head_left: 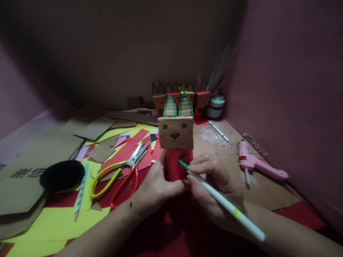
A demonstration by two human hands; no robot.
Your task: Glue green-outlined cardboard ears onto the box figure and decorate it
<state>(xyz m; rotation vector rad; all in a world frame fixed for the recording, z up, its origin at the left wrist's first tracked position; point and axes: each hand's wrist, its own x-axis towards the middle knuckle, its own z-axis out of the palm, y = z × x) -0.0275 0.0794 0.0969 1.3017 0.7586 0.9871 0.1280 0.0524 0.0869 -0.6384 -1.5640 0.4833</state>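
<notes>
A cardboard animal figure (175,132) stands upright in the middle, with a drawn face, green-edged pointed ears and a red body (175,166) marked with a dark curved line. My left hand (160,184) is wrapped round the lower red body from the left, its thumb across the front. In my right hand (214,182) is a white marker (227,207) with a green tip, pinched between thumb and fingers. The tip is at the front of the red body, just right of centre; whether it touches is too fine to tell.
Scissors (132,162) with yellow and red handles lie left, near a striped pencil (81,192), a black fuzzy oval (63,175) and cardboard sheets (24,178). A pink glue gun (261,167) lies right. Similar figures (202,100) and a jar (215,107) stand behind.
</notes>
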